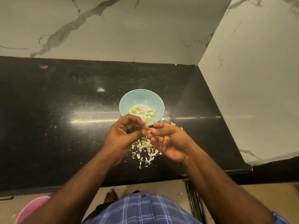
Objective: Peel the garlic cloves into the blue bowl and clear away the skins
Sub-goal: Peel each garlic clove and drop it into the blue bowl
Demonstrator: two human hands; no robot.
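Black polished stone counter (64, 126), speckled and glossy, runs into a corner of white marble walls (145, 29) veined with grey. A blue bowl (126, 101) sits on it, holding peeled yellow cloves (142, 112). Just in front of the bowl, the left hand (124, 133) and right hand (168, 143) meet fingertip to fingertip, both pinching one small clove (148, 131). Papery skins (145, 151) lie scattered beneath them. A pink basin (30, 209) stands on the beige floor below.

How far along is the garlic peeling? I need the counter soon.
Done: about a dozen peeled cloves lie in the blue bowl. In hand: the left hand and right hand pinch one clove between them. Left: the pile of skins on the black counter isn't cleared.
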